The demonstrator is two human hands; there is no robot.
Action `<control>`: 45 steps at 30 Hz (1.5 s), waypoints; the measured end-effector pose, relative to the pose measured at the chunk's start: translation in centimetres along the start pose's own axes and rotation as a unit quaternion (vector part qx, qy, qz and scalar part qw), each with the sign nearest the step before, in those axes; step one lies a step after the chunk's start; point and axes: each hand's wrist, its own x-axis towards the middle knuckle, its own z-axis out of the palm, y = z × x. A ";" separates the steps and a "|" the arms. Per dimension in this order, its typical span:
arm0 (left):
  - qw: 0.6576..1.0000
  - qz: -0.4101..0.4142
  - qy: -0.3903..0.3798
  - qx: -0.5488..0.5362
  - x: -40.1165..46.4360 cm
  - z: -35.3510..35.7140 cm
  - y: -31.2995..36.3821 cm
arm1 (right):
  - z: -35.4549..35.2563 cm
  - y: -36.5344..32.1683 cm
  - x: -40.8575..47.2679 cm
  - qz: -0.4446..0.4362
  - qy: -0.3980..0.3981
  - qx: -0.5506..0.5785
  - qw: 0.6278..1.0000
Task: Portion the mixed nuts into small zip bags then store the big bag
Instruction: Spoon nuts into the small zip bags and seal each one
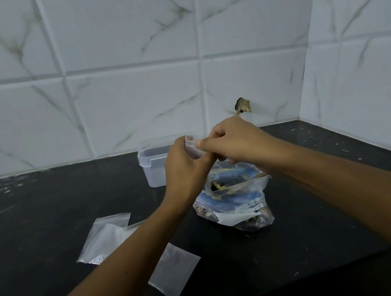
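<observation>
Hands (184, 164) (234, 142) pinch a small zip bag (193, 148) at its mouth above the big bag (235, 202). Film looks limp and slippery; best gripped along the stiffer zip strip.

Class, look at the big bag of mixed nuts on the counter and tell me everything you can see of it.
The big bag is clear crinkled plastic with a blue and white printed label. It stands slumped on the black counter, its top open, nuts showing inside. It sits in front of a clear plastic tub, below both hands. Whether the right hand touches it is unclear.
</observation>
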 end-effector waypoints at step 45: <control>0.992 -0.034 -0.073 -0.094 0.5 -10.6 -2.1 | 4.7 -2.1 3.8 -0.209 -0.085 0.059 0.972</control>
